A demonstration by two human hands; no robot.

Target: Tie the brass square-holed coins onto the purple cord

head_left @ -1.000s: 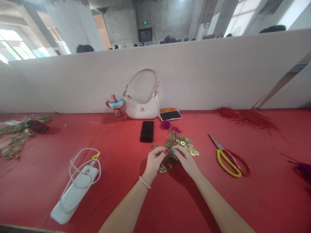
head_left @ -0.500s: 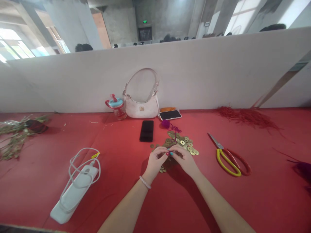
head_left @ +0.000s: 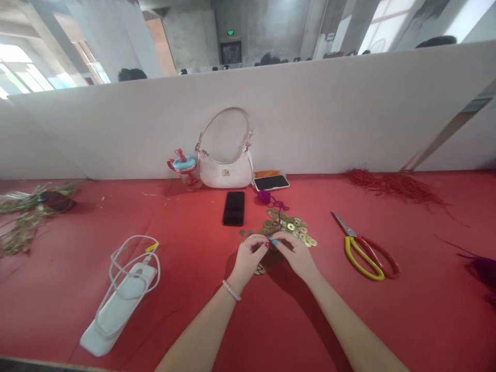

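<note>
Fingertips nearly together, my left hand and my right hand both pinch a strand of purple yarn low above the red table. That strand trails back to a small purple yarn ball. Brass coins with holes lie in a loose heap just beyond my fingers, and a few more coins show beneath my left hand. What hangs below my fingertips is in shadow and hard to make out. Scissors with one yellow and one red handle rest to the right.
A black phone, a white handbag, a lidded cup and a white-edged phone are at the back. Left are a white device with a cable and dried plants. Red strands lie back right.
My right fingertips have shifted very slightly beside the left ones. Both hands keep their pinch, and the objects on the table stay where they were.
</note>
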